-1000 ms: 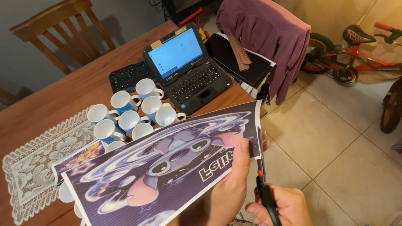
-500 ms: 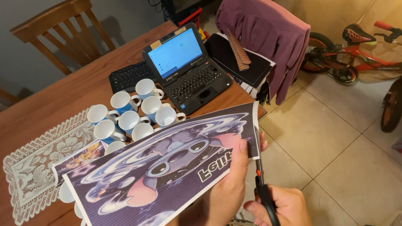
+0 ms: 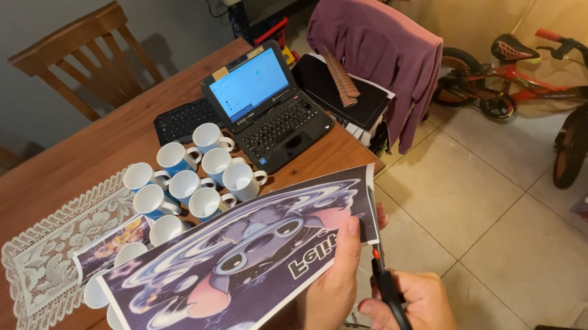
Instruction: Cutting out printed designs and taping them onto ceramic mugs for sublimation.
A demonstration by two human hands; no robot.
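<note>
Left hand: the left hand (image 3: 332, 285) holds a printed sheet (image 3: 239, 265) from below, thumb laid over its near right part, fingers hidden behind the paper.

Printed sheet: a wide glossy print in dark purple and blue with a cartoon figure and swirls — held tilted above the table edge, its right end close to the scissors.

Right hand: the right hand (image 3: 415, 309) is closed through the handles of a pair of scissors (image 3: 387, 293); the handles are black with red at the pivot.

Scissors: the blades point up along the sheet's right edge, where a narrow strip stands slightly apart from the rest — how far the blades are parted I cannot tell.

Table: a brown wooden table (image 3: 55, 175), with a white lace mat (image 3: 55, 248) on its left part and a smaller print (image 3: 109, 246) lying on the mat.

Mugs: a cluster of white mugs with blue insides (image 3: 189, 176) stands between the mat and the laptop, some partly hidden behind the sheet.

Laptop: a black laptop (image 3: 266, 110), open with its screen lit, near the table's far right corner; a separate black keyboard (image 3: 176, 119) lies just left of it.

Chairs: one wooden chair (image 3: 89, 55) beyond the table; another draped with a purple cloth (image 3: 377, 51) at the right end.

Floor: pale tiles (image 3: 480, 203), with a red bicycle (image 3: 540, 81) well apart on the right.
</note>
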